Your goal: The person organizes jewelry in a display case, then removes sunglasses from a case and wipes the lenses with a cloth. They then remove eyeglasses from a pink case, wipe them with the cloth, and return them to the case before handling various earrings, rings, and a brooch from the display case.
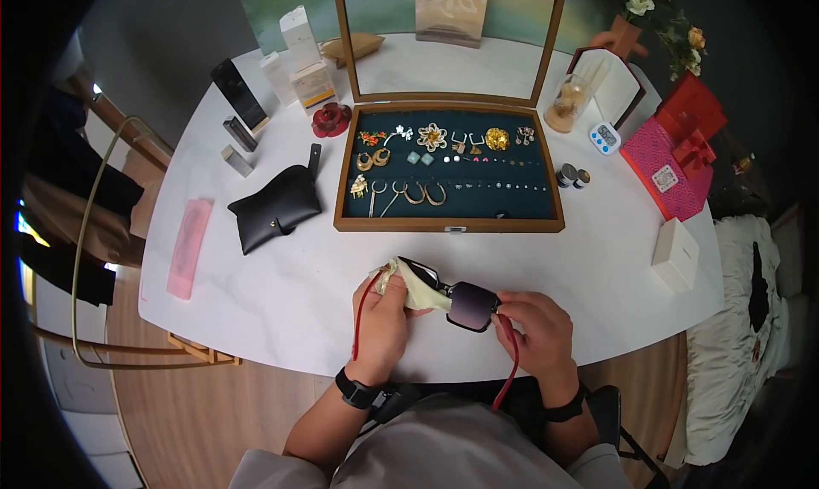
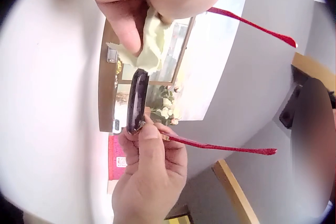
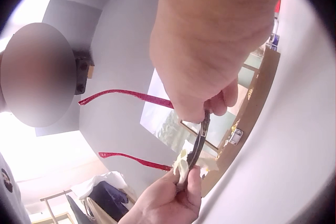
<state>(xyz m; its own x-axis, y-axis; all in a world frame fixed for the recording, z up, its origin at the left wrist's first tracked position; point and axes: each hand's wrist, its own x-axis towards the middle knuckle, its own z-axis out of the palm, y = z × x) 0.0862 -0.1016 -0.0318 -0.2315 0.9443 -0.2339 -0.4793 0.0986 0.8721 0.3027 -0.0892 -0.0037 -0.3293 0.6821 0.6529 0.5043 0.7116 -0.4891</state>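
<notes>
Dark-lensed sunglasses (image 1: pixel 472 306) with red temples are held in front of the body, over the table's near edge. My left hand (image 1: pixel 384 323) pinches a pale yellow cloth (image 1: pixel 420 289) around one lens, thumb on the near side. The cloth covers much of that lens. At the other end, my right hand (image 1: pixel 539 329) pinches the frame by its hinge between thumb and fingers. Both temples are unfolded and point back toward the body. In the left wrist view the cloth (image 2: pixel 153 43) hangs between thumb and fingers, the bare lens (image 2: pixel 137 98) seen edge-on.
An open jewelry case (image 1: pixel 452 225) with earrings and brooches stands beyond the hands. To the left lie a black pouch (image 1: pixel 277 209) and a pink case (image 1: pixel 188 250). Small boxes (image 1: pixel 314 84) stand behind them. At right are a pink gift bag (image 1: pixel 661 169) and a white box (image 1: pixel 676 254).
</notes>
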